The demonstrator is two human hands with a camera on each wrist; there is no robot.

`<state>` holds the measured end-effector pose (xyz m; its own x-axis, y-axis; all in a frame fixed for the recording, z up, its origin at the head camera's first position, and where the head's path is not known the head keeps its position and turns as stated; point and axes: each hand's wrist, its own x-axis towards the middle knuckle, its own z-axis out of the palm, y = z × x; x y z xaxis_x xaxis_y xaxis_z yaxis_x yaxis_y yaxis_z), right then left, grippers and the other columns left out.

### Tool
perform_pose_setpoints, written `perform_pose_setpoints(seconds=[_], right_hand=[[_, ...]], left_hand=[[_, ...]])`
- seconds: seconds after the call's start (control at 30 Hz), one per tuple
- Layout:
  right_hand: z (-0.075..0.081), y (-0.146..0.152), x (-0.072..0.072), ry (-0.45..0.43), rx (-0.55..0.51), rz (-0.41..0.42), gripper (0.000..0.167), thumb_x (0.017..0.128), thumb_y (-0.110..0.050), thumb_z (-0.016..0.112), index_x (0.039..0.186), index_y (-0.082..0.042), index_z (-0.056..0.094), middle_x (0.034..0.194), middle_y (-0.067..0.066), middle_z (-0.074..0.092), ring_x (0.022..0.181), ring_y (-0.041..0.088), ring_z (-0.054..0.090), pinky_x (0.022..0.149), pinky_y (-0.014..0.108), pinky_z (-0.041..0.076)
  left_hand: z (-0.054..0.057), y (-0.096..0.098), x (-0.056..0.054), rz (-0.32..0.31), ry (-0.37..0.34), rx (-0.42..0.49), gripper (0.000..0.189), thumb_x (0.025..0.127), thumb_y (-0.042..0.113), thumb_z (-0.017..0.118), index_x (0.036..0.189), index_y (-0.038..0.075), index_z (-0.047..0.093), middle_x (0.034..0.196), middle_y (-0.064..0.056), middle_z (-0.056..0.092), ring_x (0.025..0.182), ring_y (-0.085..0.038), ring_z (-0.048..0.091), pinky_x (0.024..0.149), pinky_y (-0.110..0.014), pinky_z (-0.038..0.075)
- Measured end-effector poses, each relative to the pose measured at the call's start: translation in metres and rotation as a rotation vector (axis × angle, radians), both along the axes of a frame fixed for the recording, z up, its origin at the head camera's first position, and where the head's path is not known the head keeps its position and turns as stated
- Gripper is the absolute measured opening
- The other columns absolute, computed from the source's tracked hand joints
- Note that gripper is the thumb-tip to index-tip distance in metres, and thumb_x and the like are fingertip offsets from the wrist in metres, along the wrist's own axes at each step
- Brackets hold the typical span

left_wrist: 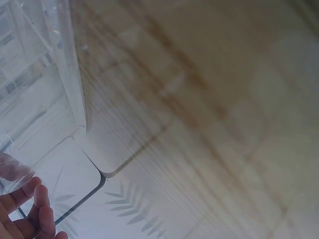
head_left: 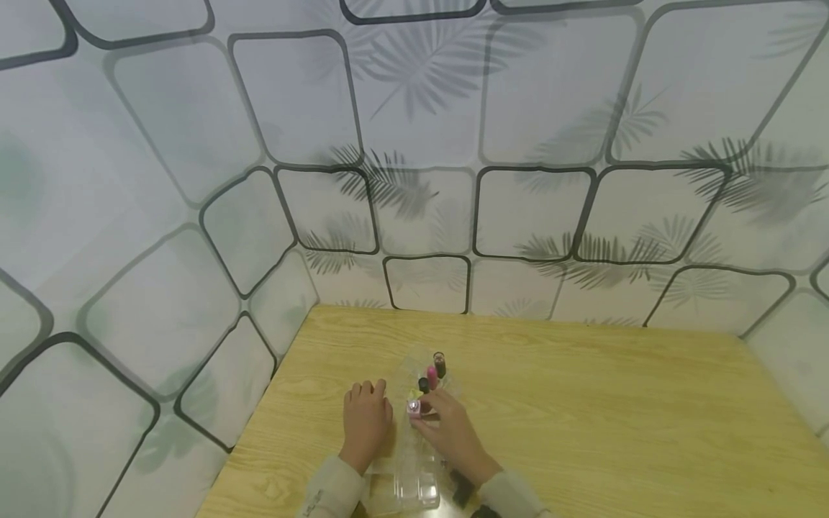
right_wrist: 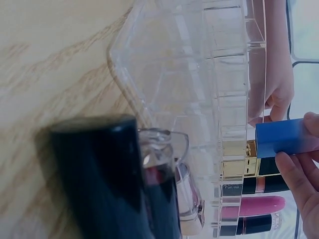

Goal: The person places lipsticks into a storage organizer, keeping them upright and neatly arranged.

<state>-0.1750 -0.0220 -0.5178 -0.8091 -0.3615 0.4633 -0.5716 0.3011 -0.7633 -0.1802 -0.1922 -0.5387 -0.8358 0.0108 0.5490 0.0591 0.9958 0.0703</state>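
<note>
A clear plastic cosmetics organizer (head_left: 408,460) with many small compartments stands on the table between the hands. My right hand (head_left: 453,432) pinches a small square-sided lipstick tube (right_wrist: 280,138) at the organizer's compartments. Its side looks blue in the right wrist view; its top looks pale in the head view. Beyond it, a gold-and-black tube (right_wrist: 239,159), a black tube (right_wrist: 266,184), a pink tube (right_wrist: 259,205) and another dark tube (right_wrist: 254,224) stand in the compartments. My left hand (head_left: 367,424) stays by the organizer's left side, fingers loosely bent, with nothing seen in its grasp.
To the organizer's right, near the person, lie a dark cylinder (right_wrist: 97,174), a small glass bottle of dark liquid (right_wrist: 162,194) and a pinkish bottle (right_wrist: 189,204). The wooden table (head_left: 615,403) meets a patterned wall covering (head_left: 427,216) at the back and left.
</note>
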Motion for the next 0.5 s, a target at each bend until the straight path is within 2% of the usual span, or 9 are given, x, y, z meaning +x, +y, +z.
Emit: perform_pose_setpoints(seconds=[0.5], right_hand=[[-0.0057,-0.0012,0.0021,-0.033,0.034,0.0,0.02,0.078,-0.007,0.071,0.097,-0.004,0.063,0.096,0.002,0.061,0.084,0.015,0.063,0.073,0.016,0.053]], left_hand=[[0.0032,0.0012,0.0015,0.007,-0.039,0.024,0.023,0.075,0.013,0.071,0.094,0.008,0.061,0.077,-0.008,0.058,0.07,-0.022,0.049,0.065,-0.035,0.041]])
